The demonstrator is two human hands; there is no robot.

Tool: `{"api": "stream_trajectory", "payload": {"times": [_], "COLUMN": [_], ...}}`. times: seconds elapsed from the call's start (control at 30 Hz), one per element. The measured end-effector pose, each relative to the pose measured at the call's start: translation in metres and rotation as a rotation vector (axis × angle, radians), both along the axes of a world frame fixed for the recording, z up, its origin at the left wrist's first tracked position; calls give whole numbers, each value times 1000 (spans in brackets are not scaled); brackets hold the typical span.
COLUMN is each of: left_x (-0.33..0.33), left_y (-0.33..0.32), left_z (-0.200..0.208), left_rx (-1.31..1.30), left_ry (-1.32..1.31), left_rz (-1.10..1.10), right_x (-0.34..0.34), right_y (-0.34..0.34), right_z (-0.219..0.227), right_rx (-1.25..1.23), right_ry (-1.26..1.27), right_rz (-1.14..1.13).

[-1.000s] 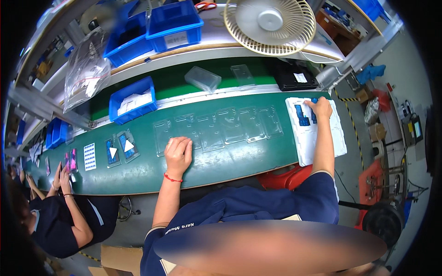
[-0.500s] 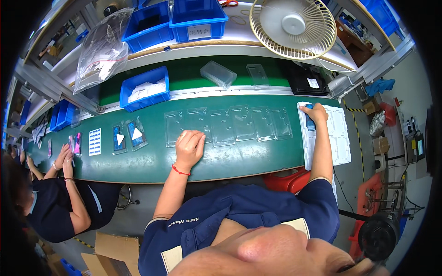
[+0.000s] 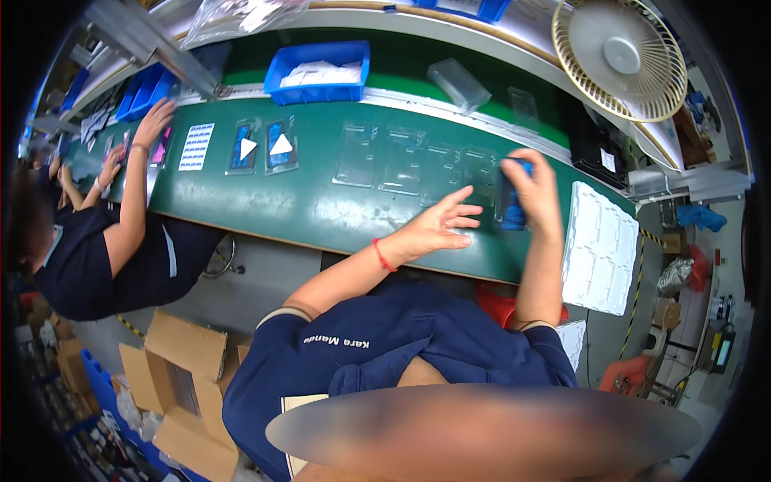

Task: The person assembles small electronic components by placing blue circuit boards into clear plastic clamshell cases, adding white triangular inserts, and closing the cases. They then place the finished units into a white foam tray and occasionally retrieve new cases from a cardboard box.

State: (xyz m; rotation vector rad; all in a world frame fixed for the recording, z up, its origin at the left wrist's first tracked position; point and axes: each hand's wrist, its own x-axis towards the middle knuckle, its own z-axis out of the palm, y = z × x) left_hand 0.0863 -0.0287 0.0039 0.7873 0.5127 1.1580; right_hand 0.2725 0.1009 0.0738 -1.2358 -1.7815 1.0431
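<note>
My right hand [image 3: 536, 189] grips a flat, phone-shaped dark blue panel [image 3: 514, 210], held upright above the right end of a row of clear plastic trays [image 3: 401, 173]. Facing it from the left is my left hand [image 3: 438, 227], its fingers spread and nothing in them, over the bench near the trays. The right-hand trays are partly hidden behind my right hand and the panel. Further left lie two clear trays with dark blue panels, each bearing a white triangle [image 3: 280, 145]. To the right of my right hand sits a white moulded tray [image 3: 601, 249].
A blue bin [image 3: 293, 95] of white papers stands at the back of the green bench [image 3: 217, 189]. A clear box [image 3: 459, 84] lies behind the trays, and a fan [image 3: 620, 56] sits at upper right. A sheet of labels [image 3: 195, 147] and a co-worker [image 3: 104, 249] are at left.
My right hand has lifted the blue panel off the white tray and carried it left over the clear trays. My left hand has opened and moved right. The view has shifted too.
</note>
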Motion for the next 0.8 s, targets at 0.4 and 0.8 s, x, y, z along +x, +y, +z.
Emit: {"api": "stream_trajectory", "payload": {"times": [0.4, 0.8], "left_x": [-83, -133], "left_y": [-26, -82], "left_z": [-8, -6], "left_rx": [-306, -198], "left_ry": [-215, -353], "left_rz": [178, 458], "right_x": [-130, -211], "right_y": [-19, 2], "right_z": [-36, -65], "right_rx": [-278, 47], "right_ry": [105, -24], "right_rz": [634, 297]}}
